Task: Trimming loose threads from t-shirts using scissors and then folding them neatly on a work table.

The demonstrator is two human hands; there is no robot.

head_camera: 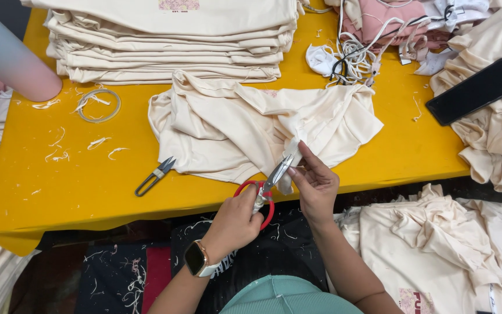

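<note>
**Scissor blades meet cream cloth at the table's edge**

A wide yellow work table (59,192) carries a tall stack of folded cream garments (169,40) well beyond the grip, and a crumpled cream knit garment (233,128) lies just above it. Red-handled scissors (265,189) are clamped in the left hand (236,224), fingers closed through the loops, blades parted and angled up toward a pinched fold of the garment. The right hand (318,183) closes thumb and fingers on that fold, right beside the blade tips. The likely risk: with fingertips so near the open blades, a slip could nick skin, or the blades could bite the cloth itself if the fold slackens. Both wrists hover off the table's near edge, the left one bent inward with a smartwatch (196,259) showing. Small grey thread snips (155,176) lie idle to the left of the grip, among pale thread scraps (59,142).
</note>
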